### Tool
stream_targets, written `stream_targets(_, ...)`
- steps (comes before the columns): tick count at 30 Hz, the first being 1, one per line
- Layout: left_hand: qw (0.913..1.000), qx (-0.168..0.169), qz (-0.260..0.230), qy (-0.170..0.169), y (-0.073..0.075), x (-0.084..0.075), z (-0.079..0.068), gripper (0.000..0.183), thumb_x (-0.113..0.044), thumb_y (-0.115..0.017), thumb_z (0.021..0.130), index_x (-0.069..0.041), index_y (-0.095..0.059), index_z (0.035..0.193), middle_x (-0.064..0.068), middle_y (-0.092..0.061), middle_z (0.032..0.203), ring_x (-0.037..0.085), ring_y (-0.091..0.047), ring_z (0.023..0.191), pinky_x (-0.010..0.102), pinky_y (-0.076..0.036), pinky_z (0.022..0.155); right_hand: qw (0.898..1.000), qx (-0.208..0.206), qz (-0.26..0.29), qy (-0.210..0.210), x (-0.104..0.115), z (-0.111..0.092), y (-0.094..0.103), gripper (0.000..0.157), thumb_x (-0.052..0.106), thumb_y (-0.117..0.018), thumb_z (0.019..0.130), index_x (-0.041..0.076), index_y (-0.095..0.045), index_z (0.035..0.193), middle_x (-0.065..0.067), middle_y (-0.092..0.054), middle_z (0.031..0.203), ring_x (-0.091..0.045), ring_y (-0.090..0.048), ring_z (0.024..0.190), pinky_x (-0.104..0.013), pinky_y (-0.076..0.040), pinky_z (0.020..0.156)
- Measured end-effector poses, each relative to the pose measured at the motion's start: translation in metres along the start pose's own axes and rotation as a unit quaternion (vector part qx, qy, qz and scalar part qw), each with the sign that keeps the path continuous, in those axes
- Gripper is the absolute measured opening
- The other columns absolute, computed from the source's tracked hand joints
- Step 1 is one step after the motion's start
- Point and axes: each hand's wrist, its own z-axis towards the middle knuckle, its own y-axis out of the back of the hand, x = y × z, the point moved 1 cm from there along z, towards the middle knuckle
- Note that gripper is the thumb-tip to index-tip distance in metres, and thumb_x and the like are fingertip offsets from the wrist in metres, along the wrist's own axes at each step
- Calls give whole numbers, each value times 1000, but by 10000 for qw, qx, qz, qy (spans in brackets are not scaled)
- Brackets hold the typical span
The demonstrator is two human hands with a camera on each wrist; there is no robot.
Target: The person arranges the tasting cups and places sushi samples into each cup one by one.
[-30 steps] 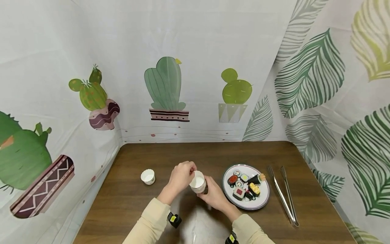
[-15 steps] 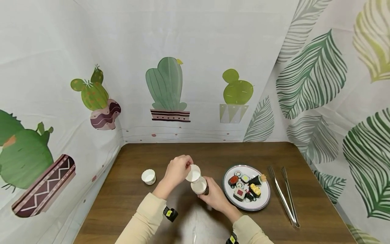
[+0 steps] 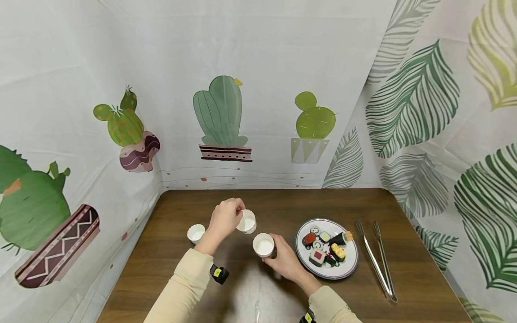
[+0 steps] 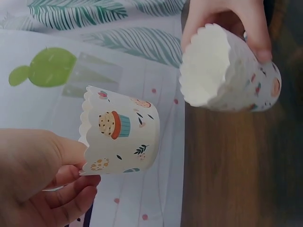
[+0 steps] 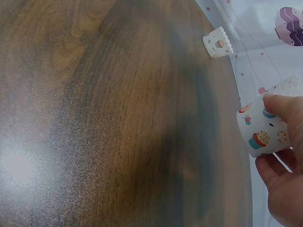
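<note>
White cup pinched by the left hand has cleared the right hand's gripped cup.

Cups white, cupcake-and-leaf print; table dark brown, wood-grained; plate white, dark-rimmed; sleeves cream.

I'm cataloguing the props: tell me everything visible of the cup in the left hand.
The cup looks like white paper, narrowing from a scalloped rim to its base, its outside printed with a cupcake, leaves and small motifs. The left hand pinches it by the rim, mouth up, apparently raised above the table, and apart from another cup in the right hand. Its visible inside is plain white.
</note>
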Motion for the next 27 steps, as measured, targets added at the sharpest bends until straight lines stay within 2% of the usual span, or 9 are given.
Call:
stream_targets(15, 9972, 237, 182, 686, -12, 32, -2, 10, -3, -65, 76, -13, -64, 76, -2, -61, 72, 17, -55, 61, 31, -43, 50, 10000, -44, 74, 3, -2, -1, 0, 65, 11, -80, 65, 0, -48, 120, -11, -56, 111, -25, -56, 104, -43, -46, 88)
stream_targets(27, 9942, 366, 393, 931, -26, 54, -9, 9, -4, -65, 75, -12, -63, 74, 1, -61, 71, 21, -56, 60, 35, -44, 50, 10000, 30, 42, -68, -2, -2, 0, 65, 11, -80, 65, 0, -48, 121, -11, -56, 112, -24, -56, 105, -43, -45, 89)
